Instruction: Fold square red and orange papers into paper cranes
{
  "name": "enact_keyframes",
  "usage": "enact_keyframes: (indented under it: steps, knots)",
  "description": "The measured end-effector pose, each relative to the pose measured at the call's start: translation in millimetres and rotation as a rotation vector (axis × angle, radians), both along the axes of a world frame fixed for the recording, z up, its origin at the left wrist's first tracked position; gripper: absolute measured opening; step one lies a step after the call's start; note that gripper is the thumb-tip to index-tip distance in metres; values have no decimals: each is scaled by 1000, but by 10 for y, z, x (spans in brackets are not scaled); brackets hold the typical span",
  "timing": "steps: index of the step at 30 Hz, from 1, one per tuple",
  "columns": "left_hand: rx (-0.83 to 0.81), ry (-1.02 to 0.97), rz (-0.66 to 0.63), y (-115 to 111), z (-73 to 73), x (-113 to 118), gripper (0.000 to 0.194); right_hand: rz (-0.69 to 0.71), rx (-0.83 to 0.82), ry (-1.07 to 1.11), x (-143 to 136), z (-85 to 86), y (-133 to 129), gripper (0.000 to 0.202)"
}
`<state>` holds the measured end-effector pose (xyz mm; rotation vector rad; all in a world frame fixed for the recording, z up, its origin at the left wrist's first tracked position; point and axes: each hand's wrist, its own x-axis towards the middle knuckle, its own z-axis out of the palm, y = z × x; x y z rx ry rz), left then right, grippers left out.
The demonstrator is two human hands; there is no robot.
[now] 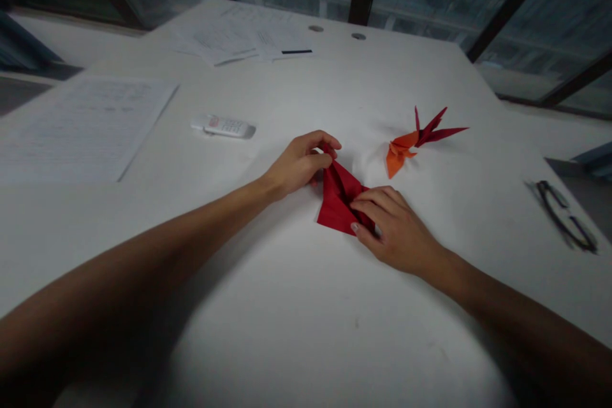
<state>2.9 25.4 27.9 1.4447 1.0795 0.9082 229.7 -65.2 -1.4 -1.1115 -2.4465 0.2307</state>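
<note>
A partly folded sheet of red origami paper point(337, 207) is held between both hands above the white table point(287, 319). My left hand point(306, 162) pinches its upper left corner with thumb and fingers. At the paper's lower right side, my right hand point(394, 226) grips an edge, fingertips over a fold and the thumb along the near side. The paper's middle stands up in a loose pocket between the hands. Just beyond my right hand lie folded origami pieces, an orange one point(401, 148) touching a dark red one point(435, 131) with pointed tips.
A white remote control point(224, 126) lies left of my hands. Printed sheets point(81, 127) cover the left side, and more papers point(229, 35) with a dark pen-like strip point(296, 51) lie at the back. Black-framed glasses point(567, 215) rest near the right edge. Windows stand behind the table.
</note>
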Motion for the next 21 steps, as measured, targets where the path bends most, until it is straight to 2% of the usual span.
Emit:
enact_keyframes:
  steps: [6,13,17,21]
  knots:
    - [-36,110,6,46,-56,0,15,0,13,6,-5,7,-1,23]
    - [-68,157,38,97,-93,-30,20,9,20,-1,3,-5,7,23]
    - [-53,163,51,95,-85,-27,7,7,16,-5,8,-1,11,22]
    - [-33,123,57,94,-101,-24,7,8,20,-9,4,15,10,22]
